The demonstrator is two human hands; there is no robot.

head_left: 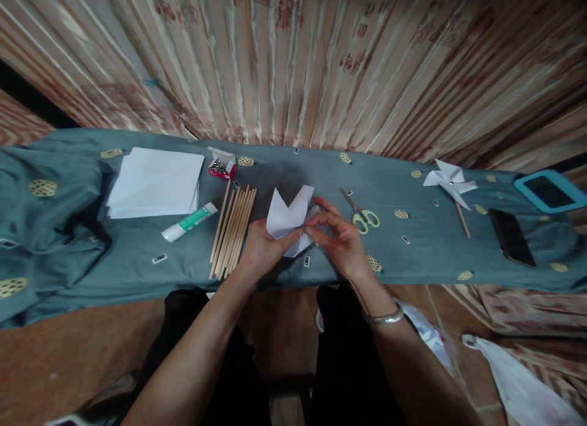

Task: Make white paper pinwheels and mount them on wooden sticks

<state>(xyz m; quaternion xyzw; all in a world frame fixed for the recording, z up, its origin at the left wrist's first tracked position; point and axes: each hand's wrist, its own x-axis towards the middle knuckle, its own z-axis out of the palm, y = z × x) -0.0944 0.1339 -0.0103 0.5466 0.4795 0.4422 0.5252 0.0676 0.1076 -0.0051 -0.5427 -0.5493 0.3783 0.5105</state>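
Between my two hands is a white paper pinwheel (pixel 288 217), its blades cut and bent in toward the middle. My left hand (pixel 262 247) is closed on its left side, with the thumb pressed near the centre. From the right, my right hand (pixel 342 239) pinches at the same centre, thumb and fingertips together; any small piece in that pinch is too small to make out. Just left of my left hand lie several wooden sticks (pixel 235 230). Scissors (pixel 360 213) with light green handles rest beyond my right hand.
A stack of white paper (pixel 156 183), a glue stick (pixel 189 222) and an open red box of metal pins (pixel 222 164) lie to the left. Rightward are a finished pinwheel on a stick (pixel 452 183), a dark phone (pixel 511 236) and a blue-framed device (pixel 550 191). A curtain (pixel 293 65) hangs behind.
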